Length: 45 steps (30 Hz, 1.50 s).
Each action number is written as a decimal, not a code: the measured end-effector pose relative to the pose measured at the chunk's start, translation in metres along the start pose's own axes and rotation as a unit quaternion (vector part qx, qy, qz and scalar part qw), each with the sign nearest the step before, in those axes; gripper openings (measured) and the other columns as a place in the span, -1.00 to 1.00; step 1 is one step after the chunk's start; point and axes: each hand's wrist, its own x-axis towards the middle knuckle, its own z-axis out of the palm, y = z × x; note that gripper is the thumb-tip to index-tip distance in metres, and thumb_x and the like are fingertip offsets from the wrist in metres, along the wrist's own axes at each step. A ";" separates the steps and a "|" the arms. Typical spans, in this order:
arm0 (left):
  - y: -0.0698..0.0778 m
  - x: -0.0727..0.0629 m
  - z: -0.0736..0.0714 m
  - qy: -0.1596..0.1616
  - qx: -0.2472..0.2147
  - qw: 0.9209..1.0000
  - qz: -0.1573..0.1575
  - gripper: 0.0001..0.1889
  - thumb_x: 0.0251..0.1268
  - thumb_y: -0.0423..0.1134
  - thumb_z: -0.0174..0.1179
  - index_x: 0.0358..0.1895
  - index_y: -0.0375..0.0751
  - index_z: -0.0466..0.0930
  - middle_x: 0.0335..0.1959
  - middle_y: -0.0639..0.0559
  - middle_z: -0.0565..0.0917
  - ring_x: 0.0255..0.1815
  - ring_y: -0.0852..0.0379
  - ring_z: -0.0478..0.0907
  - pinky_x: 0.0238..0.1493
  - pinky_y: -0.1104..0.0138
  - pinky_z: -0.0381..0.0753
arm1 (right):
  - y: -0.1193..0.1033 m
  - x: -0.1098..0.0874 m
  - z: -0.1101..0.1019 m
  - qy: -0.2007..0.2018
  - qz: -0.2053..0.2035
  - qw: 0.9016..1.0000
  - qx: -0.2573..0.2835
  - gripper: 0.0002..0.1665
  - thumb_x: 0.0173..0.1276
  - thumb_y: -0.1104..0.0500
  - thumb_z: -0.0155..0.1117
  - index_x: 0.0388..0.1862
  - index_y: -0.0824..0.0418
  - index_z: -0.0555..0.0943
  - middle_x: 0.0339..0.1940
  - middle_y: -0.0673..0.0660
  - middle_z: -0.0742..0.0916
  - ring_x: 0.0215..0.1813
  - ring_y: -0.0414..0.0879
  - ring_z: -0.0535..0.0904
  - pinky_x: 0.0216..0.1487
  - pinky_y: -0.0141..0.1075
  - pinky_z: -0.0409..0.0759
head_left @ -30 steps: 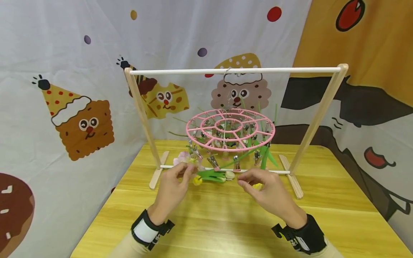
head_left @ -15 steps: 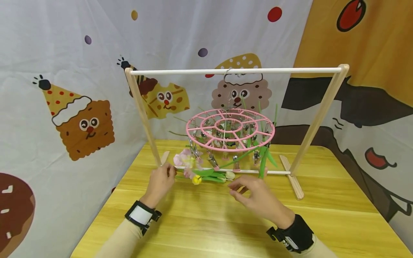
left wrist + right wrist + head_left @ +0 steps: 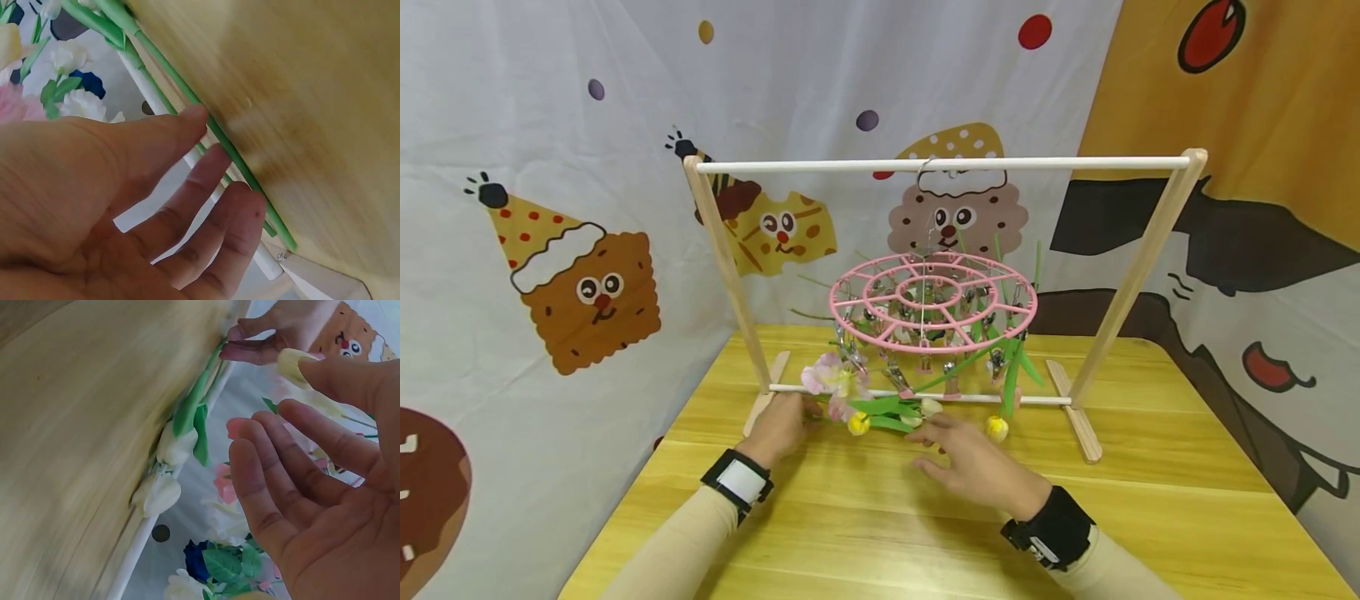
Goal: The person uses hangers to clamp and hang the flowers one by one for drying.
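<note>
Two white tulips (image 3: 929, 407) with green leaves lie on the table at the foot of the rack. My left hand (image 3: 779, 427) is at their stem end; in the left wrist view its thumb and fingertips are right at the green stems (image 3: 234, 156), fingers loosely bent and apart. My right hand (image 3: 973, 462) is near the tulip heads, palm facing them with relaxed, spread fingers and nothing held. The right wrist view shows the white blooms (image 3: 178, 442) lying along the rack's lower rod. A yellow tulip (image 3: 859, 423) and a pink flower (image 3: 829, 375) hang just above the stems.
A pink round clip hanger (image 3: 922, 347) hangs from the white top rod (image 3: 850, 167) of a wooden rack (image 3: 1138, 279). Metal clips and clipped flowers dangle under it. Another yellow tulip (image 3: 997, 428) hangs low at the right. A printed curtain (image 3: 790, 67) stands behind the table (image 3: 865, 533).
My left hand has moved left and down to the stem end of the white tulips. My right hand has moved left towards the blooms, uncovering the yellow tulip at the right.
</note>
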 end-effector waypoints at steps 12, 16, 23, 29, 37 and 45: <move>0.006 -0.018 0.010 -0.001 -0.014 0.996 0.089 -0.83 0.28 -0.51 0.62 -0.32 -0.16 0.90 -0.34 0.02 0.88 -0.30 0.15 0.76 -0.25 0.16 0.81 | -0.009 0.008 0.014 -0.055 0.020 0.998 -0.003 -0.53 0.72 0.11 0.54 0.48 0.20 0.77 0.33 0.17 0.81 0.20 0.10 0.86 0.12 -0.20 0.89; 0.019 -0.026 0.010 -0.025 -0.003 0.995 0.095 -0.89 0.35 -0.46 0.60 -0.26 -0.17 0.92 -0.28 0.02 0.92 -0.24 0.08 0.83 -0.21 0.17 0.84 | -0.010 0.010 0.020 -0.054 0.006 0.998 -0.019 -0.54 0.72 0.11 0.54 0.48 0.19 0.78 0.34 0.15 0.80 0.24 0.05 0.84 0.19 -0.17 0.89; 0.044 -0.039 0.010 -0.061 -0.032 0.994 0.085 -0.92 0.45 -0.41 0.60 -0.22 -0.15 0.93 -0.24 0.04 0.93 -0.18 0.11 0.86 -0.13 0.26 0.85 | -0.014 0.010 0.027 -0.041 -0.026 0.999 -0.023 -0.55 0.67 0.17 0.58 0.45 0.21 0.79 0.27 0.12 0.79 0.22 -0.05 0.82 0.19 -0.33 0.86; 0.063 -0.049 0.012 -0.073 -0.104 0.987 0.095 -0.92 0.50 -0.44 0.56 -0.18 -0.20 0.90 -0.24 0.04 0.90 -0.20 0.24 0.79 -0.17 0.38 0.78 | -0.017 0.013 0.032 -0.042 -0.039 0.997 -0.059 -0.58 0.66 0.16 0.60 0.42 0.15 0.80 0.27 0.07 0.81 0.27 -0.06 0.80 0.21 -0.33 0.87; 0.083 -0.057 0.017 -0.057 -0.137 0.983 0.109 -0.95 0.55 -0.38 0.56 -0.14 -0.15 0.90 -0.21 0.05 0.92 -0.18 0.24 0.82 -0.14 0.41 0.80 | -0.018 0.010 0.034 -0.030 -0.050 0.995 -0.077 -0.71 0.60 0.20 0.65 0.23 0.07 0.87 0.11 0.03 0.85 0.13 -0.07 0.80 0.02 -0.40 0.82; 0.098 -0.061 0.016 -0.041 -0.150 0.982 0.103 -0.97 0.57 -0.32 0.55 -0.11 -0.16 0.88 -0.21 0.07 0.91 -0.18 0.26 0.81 -0.13 0.33 0.84 | -0.021 0.006 0.032 0.015 -0.049 0.996 -0.076 -0.80 0.57 0.24 0.65 0.11 0.06 0.93 0.00 0.00 0.89 0.03 -0.10 0.82 -0.07 -0.45 0.80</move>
